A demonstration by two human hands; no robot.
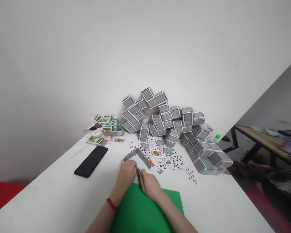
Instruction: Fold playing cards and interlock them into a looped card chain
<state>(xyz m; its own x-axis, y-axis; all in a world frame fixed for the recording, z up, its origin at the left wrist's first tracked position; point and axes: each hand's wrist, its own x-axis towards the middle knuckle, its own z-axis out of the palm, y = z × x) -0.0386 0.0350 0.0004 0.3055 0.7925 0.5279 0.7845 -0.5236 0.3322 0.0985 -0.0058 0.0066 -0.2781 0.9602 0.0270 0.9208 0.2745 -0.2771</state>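
My left hand point(128, 172) and my right hand point(150, 185) meet near the front of the white table, fingers closed on a small folded playing card point(138, 172). Much of that card is hidden by the fingers. Just beyond them, folded grey-backed cards standing on edge form an angular frame point(144, 158). Loose playing cards point(177, 160), some face up and some face down, lie spread to the right of it. Grey card blocks point(145, 132) are stacked behind. Below my wrists lies a green sheet point(145, 212).
A black phone point(91, 161) lies on the white table point(53, 197) to the left. Green-and-white card boxes point(107, 119) are piled behind it. More card blocks point(205, 152) rise at the right against the wall. Another wooden table point(257, 136) stands farther right.
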